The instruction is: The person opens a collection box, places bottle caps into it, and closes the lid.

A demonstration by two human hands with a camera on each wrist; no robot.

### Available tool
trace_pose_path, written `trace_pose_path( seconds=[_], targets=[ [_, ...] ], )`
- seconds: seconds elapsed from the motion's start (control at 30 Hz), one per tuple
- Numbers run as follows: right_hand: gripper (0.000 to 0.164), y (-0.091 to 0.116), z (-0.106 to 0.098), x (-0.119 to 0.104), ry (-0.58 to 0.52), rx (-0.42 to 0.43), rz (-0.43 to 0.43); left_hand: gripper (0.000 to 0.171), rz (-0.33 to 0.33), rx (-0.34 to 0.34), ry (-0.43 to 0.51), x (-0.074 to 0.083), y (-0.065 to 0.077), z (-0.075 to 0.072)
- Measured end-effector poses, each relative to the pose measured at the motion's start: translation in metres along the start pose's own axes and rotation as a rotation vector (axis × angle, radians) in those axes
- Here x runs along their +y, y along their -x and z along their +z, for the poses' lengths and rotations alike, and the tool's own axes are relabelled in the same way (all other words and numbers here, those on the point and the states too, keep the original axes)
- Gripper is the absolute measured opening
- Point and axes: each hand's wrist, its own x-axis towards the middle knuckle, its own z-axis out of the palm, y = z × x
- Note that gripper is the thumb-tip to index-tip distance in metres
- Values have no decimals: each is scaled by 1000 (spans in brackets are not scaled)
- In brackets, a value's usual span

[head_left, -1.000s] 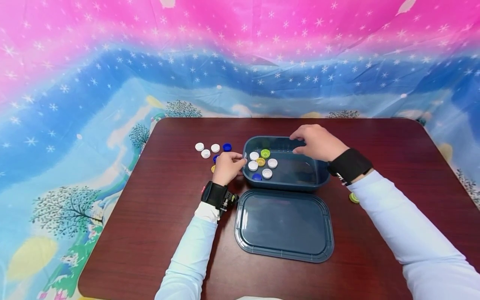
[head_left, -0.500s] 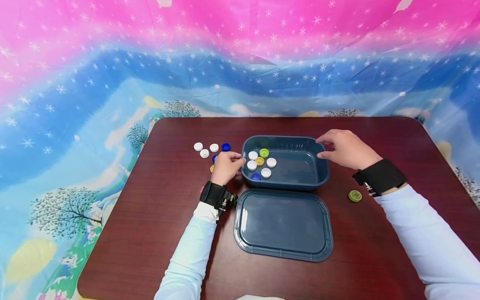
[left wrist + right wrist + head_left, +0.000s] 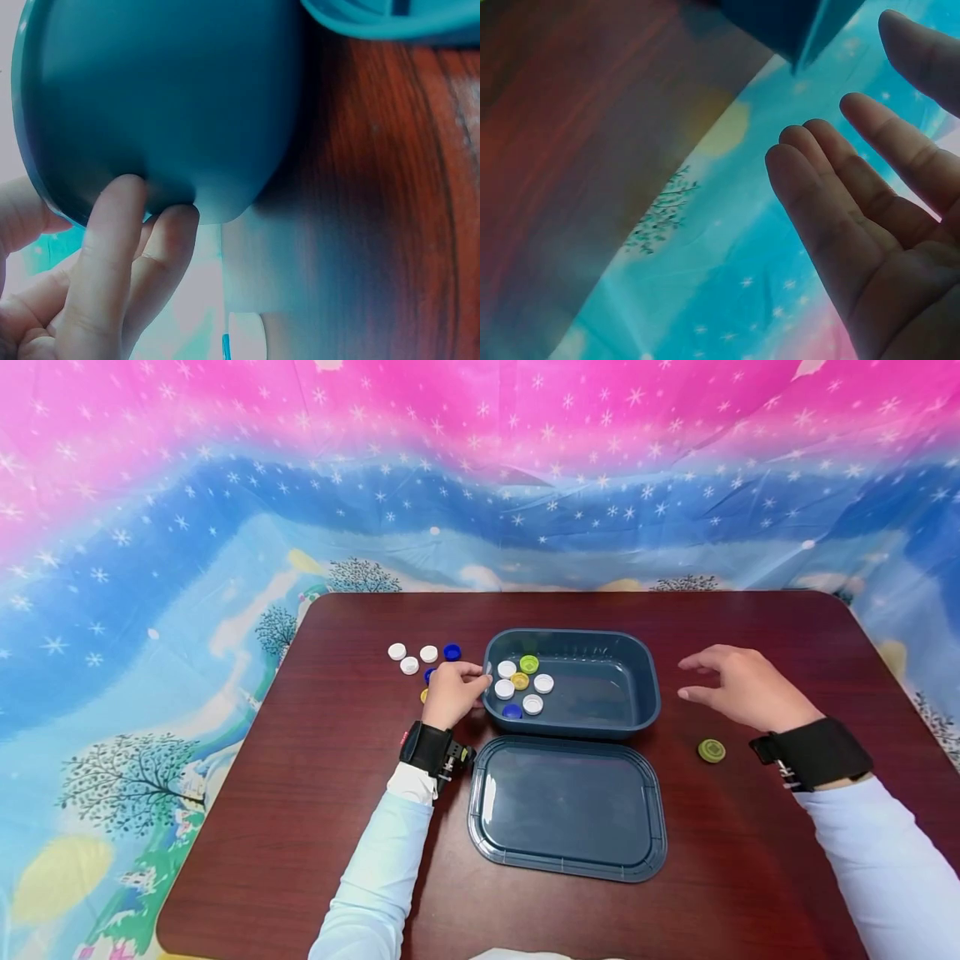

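Probably the weak spot is the box, set mid-desk toward the far edge: the left grip pinches its end wall on the side facing the desk's left edge, so a tug or downward press there could skid or tip it and send the seven inside caps sliding, since they lie loose. A lid lies just beside the box, toward the desk's near edge, and could be shoved if the box shifts that way. Partly hidden behind the left grip are a yellow cap and a blue cap; knuckles swinging back could scatter them toward the desk's left edge, where white caps lie. Spread and holding nothing, the right grip hovers between the box and the desk's right edge. A green cap lies near it, on the near-edge side; fingertips catching its rim off-centre, or a low wrist strap, could flick it aside. As for writing, nothing can be read: a red tag on the left wrist is too small, and the green cap's top marking is indistinct.
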Motion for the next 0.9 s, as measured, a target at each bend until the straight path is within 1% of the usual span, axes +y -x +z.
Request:
trace_pose_path(
  seconds=[0.1,0.23,0.5,0.73,0.9],
  targets=[
    [44,8,6,6,0,-4,14,21,0,7,2,-1,-1,0],
    [45,17,17,13,-9,-29,33,22,-1,9,-2,0,-1,0],
    [45,31,39,24,-22,-53,40,22,-14,5,-7,-1,-1,1],
    [39,43,54,34,-7,-44,32,22,-33,-1,-4,0,-1,1],
    [37,47,61,36,1,-27,34,23,-20,3,-11,0,-2,1]
  ],
)
